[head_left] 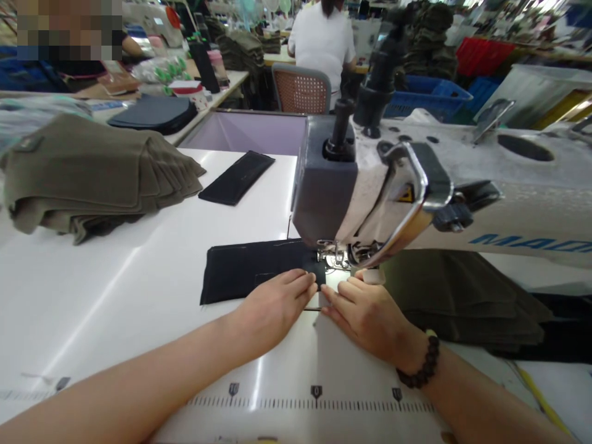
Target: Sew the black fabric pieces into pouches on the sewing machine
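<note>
A dark, rectangular fabric piece (235,271) lies flat on the white sewing table, its right end under the presser foot (333,258) of a sewing machine (326,185). My left hand (280,302) rests on the piece near that end, fingers pressed together and closed on its front edge. Close beside it, my right hand (370,314) has its bent fingers closed at the piece's right corner, just in front of the foot; its thumb side is low on the table. A dark beaded bracelet (423,364) circles the right wrist. The fabric right under the fingertips is hidden.
Another dark fabric piece (238,177) lies behind. Olive fabric stacks stand at left (87,172) and under the machine arm at right (457,296). A printed ruler scale (296,404) runs along the front. Beyond are a chair (303,86), a person in white (321,37) and a blue crate (423,98).
</note>
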Demonstrator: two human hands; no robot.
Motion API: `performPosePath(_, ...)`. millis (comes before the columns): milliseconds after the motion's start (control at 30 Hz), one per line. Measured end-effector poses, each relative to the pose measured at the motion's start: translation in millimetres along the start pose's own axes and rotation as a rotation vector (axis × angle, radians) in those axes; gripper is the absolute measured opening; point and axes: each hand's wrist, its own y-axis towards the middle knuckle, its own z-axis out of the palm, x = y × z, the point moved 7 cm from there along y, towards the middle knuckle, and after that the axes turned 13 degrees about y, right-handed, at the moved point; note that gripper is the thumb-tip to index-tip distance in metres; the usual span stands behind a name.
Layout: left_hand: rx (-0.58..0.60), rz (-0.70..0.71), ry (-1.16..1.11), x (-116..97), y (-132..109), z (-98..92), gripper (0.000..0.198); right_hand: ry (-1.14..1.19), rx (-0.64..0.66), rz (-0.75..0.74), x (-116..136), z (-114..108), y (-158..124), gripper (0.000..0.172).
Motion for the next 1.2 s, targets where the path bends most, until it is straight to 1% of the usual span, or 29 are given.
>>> performPosePath(100,0.039,-0.025,-0.052,12,7,1.2,0.027,-0.019,-0.039,0.021,-1,-7,1,0.024)
performPosePath(167,0.063,-0.061,-0.125,21,10,3.0,0.024,-0.072,-0.114,0.028,-1,-19,-1,0.026)
performPosePath(233,0.056,-0.084,-0.183,29,13,4.4,0.023,-0.186,-0.193,0.099,-7,-35,-6,0.027)
performPosePath(267,0.044,-0.089,-0.200,33,15,5.3,0.023,-0.251,-0.212,0.173,-13,-43,-10,0.026)
performPosePath(300,0.032,-0.094,-0.210,36,16,6.6,0.023,-0.302,-0.206,0.269,-21,-50,-14,0.025)
performPosePath(333,0.022,-0.099,-0.218,38,17,8.7,0.023,-0.328,-0.172,0.378,-30,-54,-18,0.024)
performPosePath(400,0.003,-0.127,-0.228,44,18,13.8,0.023,-0.293,-0.064,0.568,-48,-56,-26,0.023)
performPosePath(433,-0.011,-0.145,-0.234,46,18,16.1,0.023,-0.243,-0.007,0.633,-54,-54,-30,0.021)
performPosePath(500,-0.051,-0.174,-0.245,50,18,18.9,0.024,-0.139,0.080,0.704,-61,-50,-33,0.018)
performPosePath(567,-0.080,-0.186,-0.252,52,18,20.0,0.025,-0.073,0.118,0.734,-64,-48,-32,0.019)
performPosePath(633,-0.080,-0.182,-0.264,52,18,20.9,0.024,-0.039,0.133,0.767,-65,-47,-32,0.018)
performPosePath(733,-0.052,-0.162,-0.278,50,19,20.8,0.023,-0.024,0.163,0.813,-65,-44,-32,0.020)
performPosePath(833,-0.022,-0.161,-0.263,48,18,16.8,0.024,-0.034,0.205,0.804,-65,-41,-32,0.022)
performPosePath(900,0.004,-0.182,-0.228,47,16,12.7,0.025,-0.017,0.221,0.786,-64,-40,-31,0.023)
performPosePath(967,0.046,-0.240,-0.152,50,13,10.5,0.023,0.024,0.212,0.785,-64,-41,-31,0.026)
performPosePath(1033,0.100,-0.322,-0.081,59,11,12.5,0.020,0.086,0.181,0.797,-65,-43,-31,0.025)
performPosePath(1100,0.132,-0.397,-0.053,76,12,17.2,0.022,0.181,0.143,0.811,-68,-47,-31,0.023)
performPosePath(1200,0.103,-0.463,-0.057,102,16,19.8,0.027,0.402,0.060,0.831,-74,-54,-36,0.023)
